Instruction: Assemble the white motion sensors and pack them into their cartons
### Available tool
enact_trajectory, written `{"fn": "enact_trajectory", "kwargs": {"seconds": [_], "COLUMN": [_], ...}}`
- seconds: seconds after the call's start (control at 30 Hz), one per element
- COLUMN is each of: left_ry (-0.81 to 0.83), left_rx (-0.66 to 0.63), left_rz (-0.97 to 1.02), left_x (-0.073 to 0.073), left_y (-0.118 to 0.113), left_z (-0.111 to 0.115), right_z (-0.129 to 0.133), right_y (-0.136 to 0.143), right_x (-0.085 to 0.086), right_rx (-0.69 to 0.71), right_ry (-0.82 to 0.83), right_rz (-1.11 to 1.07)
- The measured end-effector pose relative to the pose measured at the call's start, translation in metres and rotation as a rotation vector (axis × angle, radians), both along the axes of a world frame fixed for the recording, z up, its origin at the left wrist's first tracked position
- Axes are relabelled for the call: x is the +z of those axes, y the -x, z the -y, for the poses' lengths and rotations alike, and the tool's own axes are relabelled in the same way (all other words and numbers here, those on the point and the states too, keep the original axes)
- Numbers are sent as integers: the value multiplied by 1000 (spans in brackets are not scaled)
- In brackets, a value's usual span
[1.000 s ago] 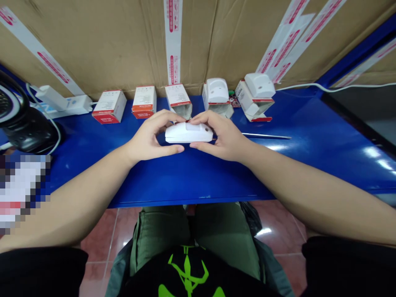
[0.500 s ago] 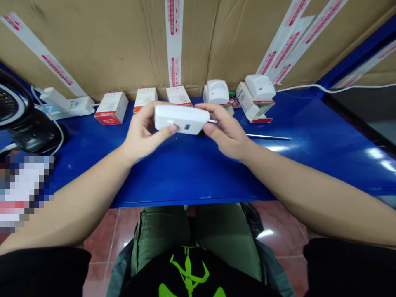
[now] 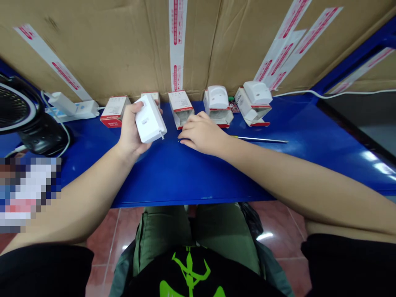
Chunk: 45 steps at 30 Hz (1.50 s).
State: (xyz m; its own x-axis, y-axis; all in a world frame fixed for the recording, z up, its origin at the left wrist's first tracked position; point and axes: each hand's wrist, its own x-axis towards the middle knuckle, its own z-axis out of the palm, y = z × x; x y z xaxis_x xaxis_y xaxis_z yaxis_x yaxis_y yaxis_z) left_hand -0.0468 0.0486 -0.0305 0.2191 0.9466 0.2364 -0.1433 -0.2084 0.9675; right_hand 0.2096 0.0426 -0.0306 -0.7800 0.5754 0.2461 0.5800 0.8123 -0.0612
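Observation:
My left hand (image 3: 131, 128) is closed around a white plastic device housing (image 3: 150, 119), tilted above the blue table. A thin screw (image 3: 161, 135) sticks out of the housing's lower right end. My right hand (image 3: 202, 134) is down at the tabletop in front of an open-ended white and red box (image 3: 181, 101). Its fingers are bent, with thumb and forefinger drawn together beside a tiny speck too small to name. Behind my right wrist lies a thin metal rod (image 3: 262, 140) with a yellowish part; its left end is hidden.
White rounded devices (image 3: 217, 97) rest on open boxes at the back right. Another white and red box (image 3: 114, 109) stands at the left, near a power strip (image 3: 86, 109) and a black fan (image 3: 34, 123). Cardboard (image 3: 123, 49) lines the back; a cable (image 3: 337, 95) runs right.
My right hand has left the white housing and moved down to the table. My left hand has carried the housing left and turned it, so the screw end points down toward me.

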Motion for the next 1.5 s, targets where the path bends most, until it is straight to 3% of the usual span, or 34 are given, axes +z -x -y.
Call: {"fn": "enact_trajectory", "kwargs": {"seconds": [0.2,0.37,0.5,0.63,0.77,0.87,1.07,1.3,1.5], "left_ry": [163,173,38,-176,-496,-645,-717,-719,-692], "left_rx": [40,-34,-113,-246,-270,-245,-245,-220,-191], "left_rz": [194,170,42,-225,-508,-654,-753,-737,-742], "left_x": [9,12,6,2,4,6,2,-2,-4], "left_y": [-19,-30,-30,-25,-23,-24,-27,-30,-33], "left_z": [15,25,26,29,34,38,37,38,38], "right_z": [-7,-4,2,15,32,41,50,49,46], "right_y": [24,12,-19,-39,-38,-32,-27,-28,-26], "right_x": [0,6,15,20,18,16,11,3,-2], "right_rx": [25,-8,-102,-118,-32,20,80,138,135], "right_ry": [-45,-29,262,616,746,779,746,389,246], "right_rz": [111,-30,-463,-840,-983,-1039,-995,-783,-729]}}
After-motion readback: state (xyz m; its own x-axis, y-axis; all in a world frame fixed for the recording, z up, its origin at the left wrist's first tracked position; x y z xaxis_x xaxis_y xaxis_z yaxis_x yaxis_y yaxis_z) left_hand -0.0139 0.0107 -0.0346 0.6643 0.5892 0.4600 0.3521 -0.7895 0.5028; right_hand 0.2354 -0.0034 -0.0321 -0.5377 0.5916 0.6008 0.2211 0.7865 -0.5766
